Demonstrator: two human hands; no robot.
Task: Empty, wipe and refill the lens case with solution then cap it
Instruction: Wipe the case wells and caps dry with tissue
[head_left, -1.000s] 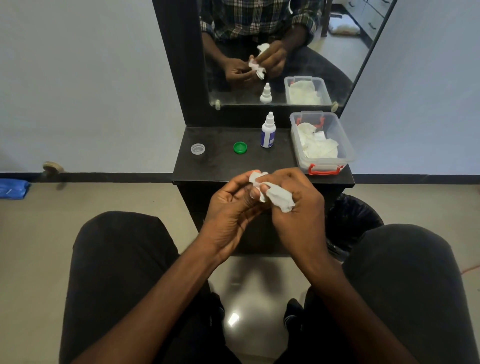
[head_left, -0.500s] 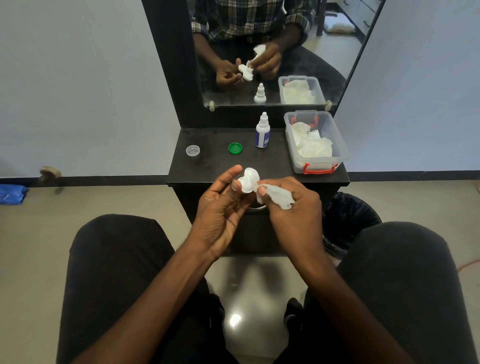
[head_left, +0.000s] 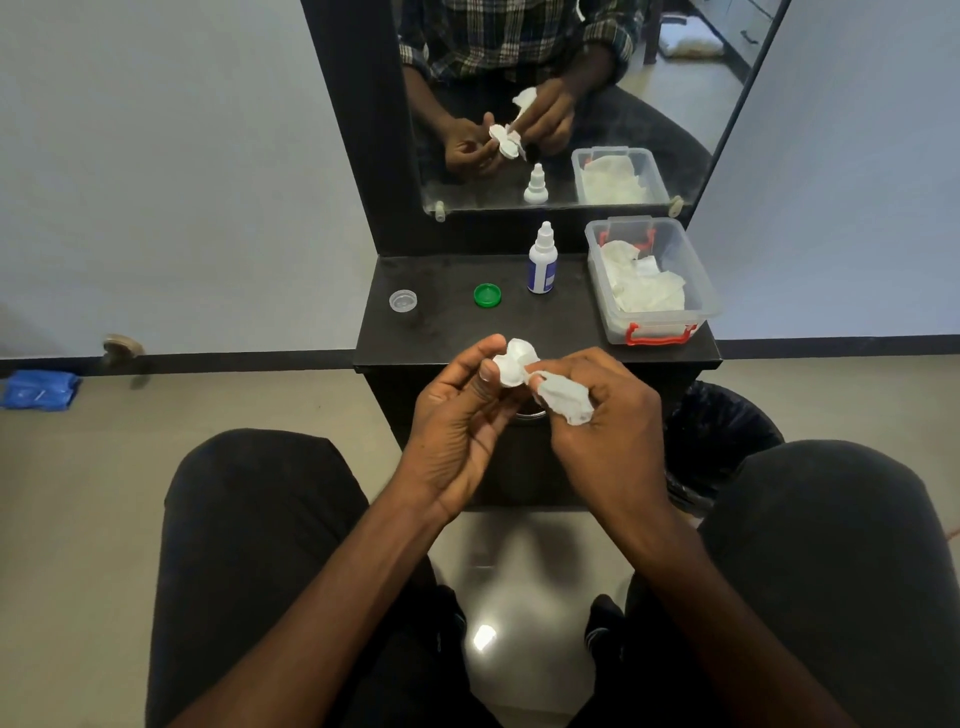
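White lens case (head_left: 511, 362) up over the shelf's (head_left: 447, 332) front edge, pinched by left hand (head_left: 457, 415), wiped by crumpled tissue (head_left: 566, 397) gripped in right hand (head_left: 608, 415), green cap (head_left: 487, 295), clear cap (head_left: 403, 301) and solution bottle (head_left: 542, 260) waiting behind.

I'm looking over a black shelf (head_left: 457, 332) with a mirror (head_left: 675, 104) standing behind it. On the floor to the left lies a blue packet (head_left: 39, 391) against the dark skirting — just beyond it, a small round doorstop (head_left: 122, 347). To the right, tucked beside the shelf's base, a bin with a black liner (head_left: 722, 431). Black trousers (head_left: 249, 545) fill my lower view.
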